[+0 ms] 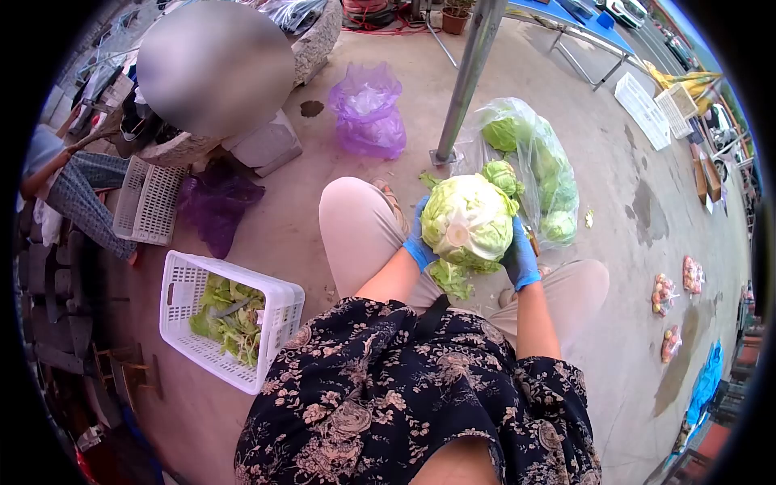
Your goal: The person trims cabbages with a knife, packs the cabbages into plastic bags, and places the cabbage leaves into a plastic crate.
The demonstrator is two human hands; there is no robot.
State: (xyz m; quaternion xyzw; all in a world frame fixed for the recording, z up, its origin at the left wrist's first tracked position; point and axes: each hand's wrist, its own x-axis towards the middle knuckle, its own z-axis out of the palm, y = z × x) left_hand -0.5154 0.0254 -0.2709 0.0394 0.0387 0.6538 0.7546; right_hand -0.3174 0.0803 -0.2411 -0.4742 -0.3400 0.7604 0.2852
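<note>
Cupping the green cabbage [467, 218] between left hand [419, 242] at its 8 o'clock and right hand [520, 254] at its 4 o'clock, holding it at 12 o'clock from the floral-print shirt [364, 388], exposing the pale stem end [458, 235]. Ideally spreading pressure evenly, sparing the outer leaves [473, 259].

metal pole [470, 81] on concrete ground [626, 339], flowerpot [453, 23] beyond

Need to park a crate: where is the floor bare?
Right: floor between the right knee and the small bags. Left: a patch between the light purple bag, the leaf crate and the left knee. It's crowded between the knees, where the left hand and right hand hold a cabbage, with the cabbage bag and pole beyond.
</note>
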